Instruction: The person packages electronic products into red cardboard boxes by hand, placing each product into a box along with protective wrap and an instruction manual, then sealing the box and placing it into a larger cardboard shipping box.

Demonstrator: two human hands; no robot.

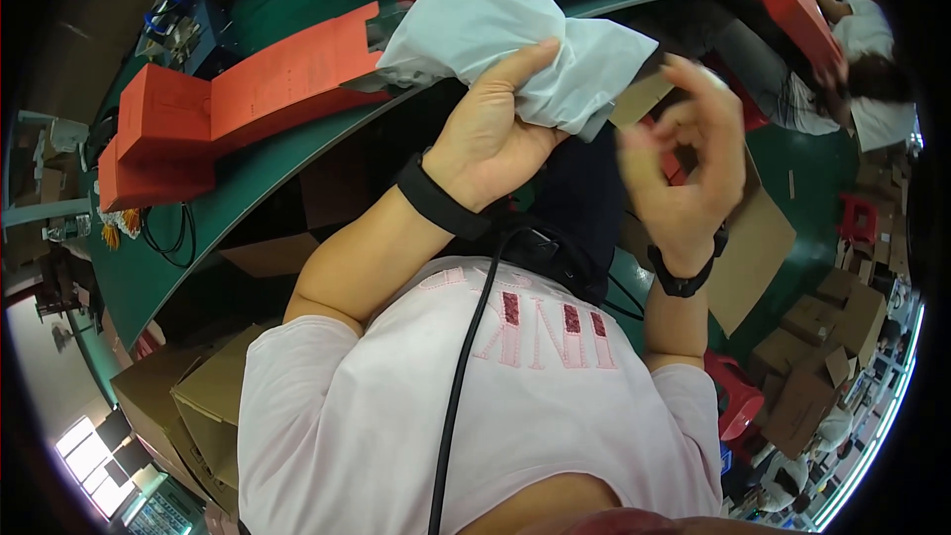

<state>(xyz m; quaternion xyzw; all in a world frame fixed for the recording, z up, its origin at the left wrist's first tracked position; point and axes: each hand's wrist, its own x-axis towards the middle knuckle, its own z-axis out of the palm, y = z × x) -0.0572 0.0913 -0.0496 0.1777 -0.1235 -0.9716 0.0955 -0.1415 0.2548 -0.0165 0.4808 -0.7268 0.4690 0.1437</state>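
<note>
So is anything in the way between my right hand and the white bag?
Nothing visible is. Your right hand, blurred, is just right of the white bag, which your left hand holds. Cardboard shows behind the right hand, seemingly lower down, not in between.

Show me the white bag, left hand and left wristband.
White bag (500,25), head view: middle of its crumpled surface.
Left hand (492,144), head view: middle of the hand.
Left wristband (438,203), head view: the black strap.
</note>
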